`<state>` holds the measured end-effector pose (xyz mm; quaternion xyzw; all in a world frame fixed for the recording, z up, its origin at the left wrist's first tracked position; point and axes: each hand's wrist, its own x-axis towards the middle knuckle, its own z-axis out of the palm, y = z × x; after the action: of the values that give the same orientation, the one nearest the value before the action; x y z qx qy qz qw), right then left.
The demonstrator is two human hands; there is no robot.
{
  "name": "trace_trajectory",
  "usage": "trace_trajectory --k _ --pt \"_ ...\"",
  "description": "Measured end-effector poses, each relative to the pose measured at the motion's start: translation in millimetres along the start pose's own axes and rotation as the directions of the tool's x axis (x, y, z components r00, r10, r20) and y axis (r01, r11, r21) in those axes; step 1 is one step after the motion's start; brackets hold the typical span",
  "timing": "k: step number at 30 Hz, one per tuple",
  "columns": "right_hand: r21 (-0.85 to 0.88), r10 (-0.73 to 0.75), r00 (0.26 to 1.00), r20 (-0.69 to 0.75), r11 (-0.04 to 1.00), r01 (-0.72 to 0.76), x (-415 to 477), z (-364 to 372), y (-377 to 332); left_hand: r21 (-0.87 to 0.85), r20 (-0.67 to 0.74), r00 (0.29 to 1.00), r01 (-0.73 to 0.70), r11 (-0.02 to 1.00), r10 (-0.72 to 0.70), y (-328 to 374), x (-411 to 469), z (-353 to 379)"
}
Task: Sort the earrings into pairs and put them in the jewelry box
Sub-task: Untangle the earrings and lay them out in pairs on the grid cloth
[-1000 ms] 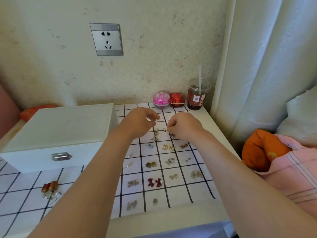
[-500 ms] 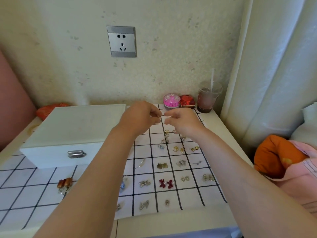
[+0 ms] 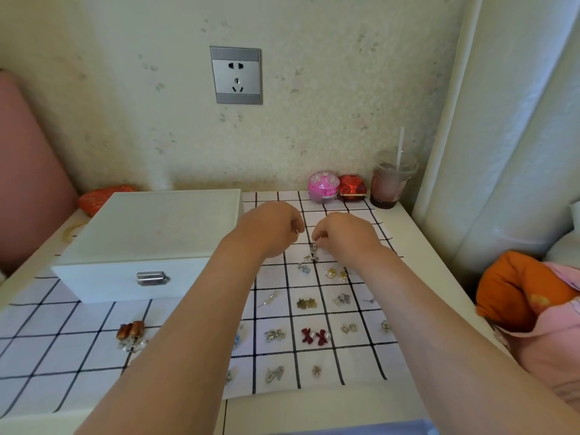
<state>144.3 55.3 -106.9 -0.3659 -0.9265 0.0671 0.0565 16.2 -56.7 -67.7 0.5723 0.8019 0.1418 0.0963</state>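
Note:
The white jewelry box point(image 3: 150, 233) stands closed on the left, with its metal latch point(image 3: 150, 278) facing me. Several earrings lie in the squares of the checked cloth point(image 3: 354, 365), among them a red bow pair point(image 3: 315, 336), a brown pair point(image 3: 306, 303) and a gold pair point(image 3: 335, 274). My left hand point(image 3: 276, 227) is curled over the far squares and pinches a small hoop earring point(image 3: 296, 232). Just to its right, my right hand point(image 3: 342, 233) pinches a silver dangling earring point(image 3: 313, 251) that hangs down over the cloth.
A pink round tin point(image 3: 323, 186), a red box point(image 3: 352, 187) and a drink cup with a straw point(image 3: 392, 180) stand at the back by the wall. Brown drop earrings point(image 3: 130, 330) lie left of my arm. An orange cushion point(image 3: 518, 287) sits at the right.
Both hands came up off the cloth with small earrings pinched, met in the air, and now stand slightly apart. The right hand's earring dangles just above the cloth.

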Motion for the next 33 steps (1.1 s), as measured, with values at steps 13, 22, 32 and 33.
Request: trace_trajectory --k 13,22,32,33 --pt "0.363 0.029 0.994 -0.104 0.932 0.011 -13.2 -10.7 5.3 0.183 0.169 0.985 -0.001 0.983 -0.03 -0.7 -2.0 18.1" --pt "0.428 -0.031 0.999 0.008 0.904 0.025 -15.8 -15.1 -1.5 0.308 0.186 0.981 -0.009 0.951 -0.051 -4.1 -7.0 18.1" --pt "0.432 -0.004 1.0 0.022 0.902 -0.006 -8.6 -6.5 -12.0 0.379 0.123 0.99 0.015 0.925 -0.066 3.7 -9.8 21.2" --pt "0.468 -0.003 1.0 0.028 0.883 -0.011 -7.3 -7.0 -11.0 0.36 0.132 0.988 0.027 0.933 -0.08 2.7 -9.3 20.5"
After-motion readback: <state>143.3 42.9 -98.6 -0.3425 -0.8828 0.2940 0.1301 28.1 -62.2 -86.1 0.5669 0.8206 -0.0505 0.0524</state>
